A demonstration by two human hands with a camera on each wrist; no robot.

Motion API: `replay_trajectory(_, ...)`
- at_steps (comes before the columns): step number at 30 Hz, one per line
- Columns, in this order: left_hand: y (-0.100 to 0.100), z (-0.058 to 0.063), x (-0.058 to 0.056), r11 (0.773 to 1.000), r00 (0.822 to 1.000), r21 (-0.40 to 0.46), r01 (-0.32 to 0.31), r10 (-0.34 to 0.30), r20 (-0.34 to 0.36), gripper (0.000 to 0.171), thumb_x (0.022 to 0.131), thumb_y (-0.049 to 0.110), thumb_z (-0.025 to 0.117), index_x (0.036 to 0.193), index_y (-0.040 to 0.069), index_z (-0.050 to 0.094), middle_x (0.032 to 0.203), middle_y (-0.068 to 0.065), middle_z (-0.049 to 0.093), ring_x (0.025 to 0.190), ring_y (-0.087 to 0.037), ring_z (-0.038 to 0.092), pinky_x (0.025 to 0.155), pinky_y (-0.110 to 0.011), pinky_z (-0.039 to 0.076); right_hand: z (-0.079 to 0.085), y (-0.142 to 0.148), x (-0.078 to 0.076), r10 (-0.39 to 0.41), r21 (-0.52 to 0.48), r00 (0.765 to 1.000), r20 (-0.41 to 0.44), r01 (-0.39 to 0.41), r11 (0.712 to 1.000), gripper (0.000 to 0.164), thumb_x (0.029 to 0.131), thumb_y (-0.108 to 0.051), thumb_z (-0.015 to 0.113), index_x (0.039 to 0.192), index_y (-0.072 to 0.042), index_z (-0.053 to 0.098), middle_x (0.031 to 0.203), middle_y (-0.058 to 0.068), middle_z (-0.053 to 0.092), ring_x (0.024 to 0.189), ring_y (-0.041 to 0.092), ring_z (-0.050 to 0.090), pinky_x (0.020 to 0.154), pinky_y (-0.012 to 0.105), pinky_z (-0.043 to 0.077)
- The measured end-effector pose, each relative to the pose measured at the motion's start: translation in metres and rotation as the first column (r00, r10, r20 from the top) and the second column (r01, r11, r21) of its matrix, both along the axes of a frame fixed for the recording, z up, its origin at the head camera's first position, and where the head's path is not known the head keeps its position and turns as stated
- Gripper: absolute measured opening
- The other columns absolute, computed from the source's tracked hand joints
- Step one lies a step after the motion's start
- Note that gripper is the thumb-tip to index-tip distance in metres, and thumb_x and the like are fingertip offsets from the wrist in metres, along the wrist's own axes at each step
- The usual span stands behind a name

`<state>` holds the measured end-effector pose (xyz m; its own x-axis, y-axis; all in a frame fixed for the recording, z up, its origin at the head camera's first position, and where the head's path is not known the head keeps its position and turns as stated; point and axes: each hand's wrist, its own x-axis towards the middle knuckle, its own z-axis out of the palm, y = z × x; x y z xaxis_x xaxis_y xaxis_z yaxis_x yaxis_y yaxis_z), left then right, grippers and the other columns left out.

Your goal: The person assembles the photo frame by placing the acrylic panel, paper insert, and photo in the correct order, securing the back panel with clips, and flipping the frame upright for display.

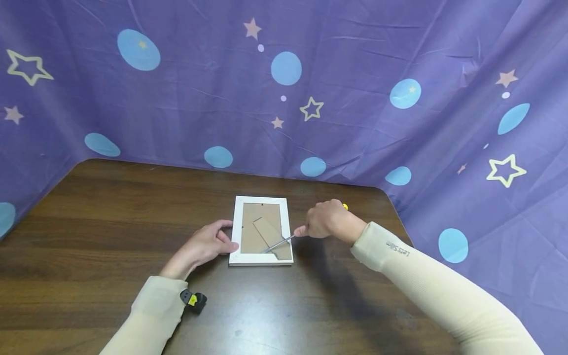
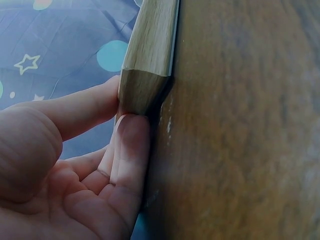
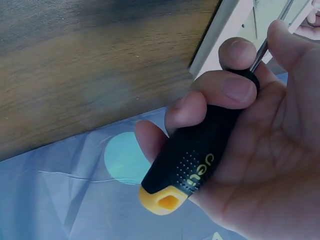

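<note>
A white-bordered picture frame lies face down on the table, its brown backing board and stand flap showing. At its left side my left hand pinches the edge between thumb and fingers; the left wrist view shows them at the frame's wood-grained side. My right hand grips a screwdriver by its black and yellow handle. The metal shaft slants down-left over the frame's lower right part, with its tip at the backing near the bottom edge. Exact tip contact is too small to tell.
The brown wooden table extends around the frame. A purple curtain with stars and blue dots hangs along its back and sides. A black strap with a yellow mark sits at the left wrist.
</note>
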<state>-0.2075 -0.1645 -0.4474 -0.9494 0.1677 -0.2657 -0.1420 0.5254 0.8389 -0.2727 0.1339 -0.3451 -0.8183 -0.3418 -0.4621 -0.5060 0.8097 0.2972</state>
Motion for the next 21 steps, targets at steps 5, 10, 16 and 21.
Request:
replay_trajectory(5,0.0,0.0,0.0,1.0,1.0,0.013,0.004,-0.003,-0.014,0.079,0.09,0.018,0.084,0.156,-0.002,0.045,0.097,-0.011,0.071,0.089,-0.024,0.064,0.081,-0.037,0.05,-0.006,0.004,-0.004,-0.037,-0.01,0.997,0.062,0.038,0.999,0.07,0.1,-0.077,0.046,0.124,-0.02,0.08,0.135,0.009,0.072,0.127,0.033,0.066,0.1,0.059,0.052)
replay_trajectory(10,0.001,-0.001,0.0,1.0,1.0,0.017,0.008,-0.008,-0.006,0.079,0.09,0.018,0.084,0.156,-0.002,0.044,0.098,-0.01,0.07,0.089,-0.023,0.064,0.081,-0.037,0.05,-0.015,0.012,-0.007,-0.148,-0.046,0.977,0.154,0.156,0.987,0.08,0.098,-0.08,0.046,0.136,-0.015,0.071,0.147,0.01,0.064,0.14,0.034,0.056,0.111,0.059,0.044)
replay_trajectory(16,0.0,-0.002,-0.001,1.0,1.0,0.012,0.012,-0.012,0.0,0.079,0.091,0.019,0.084,0.156,-0.001,0.044,0.099,-0.01,0.07,0.09,-0.024,0.064,0.084,-0.04,0.05,-0.024,0.019,-0.006,-0.188,-0.111,0.95,0.249,0.221,0.969,0.08,0.099,-0.078,0.047,0.128,-0.008,0.072,0.136,0.012,0.068,0.131,0.033,0.061,0.112,0.058,0.043)
replay_trajectory(21,-0.001,-0.001,-0.001,1.0,1.0,0.008,0.011,-0.011,-0.002,0.079,0.091,0.019,0.084,0.156,-0.001,0.044,0.1,-0.01,0.07,0.091,-0.024,0.064,0.085,-0.042,0.051,-0.032,0.025,-0.003,-0.19,-0.145,0.941,0.281,0.237,0.961,0.077,0.098,-0.079,0.047,0.115,-0.009,0.075,0.119,0.008,0.072,0.116,0.027,0.064,0.107,0.055,0.048)
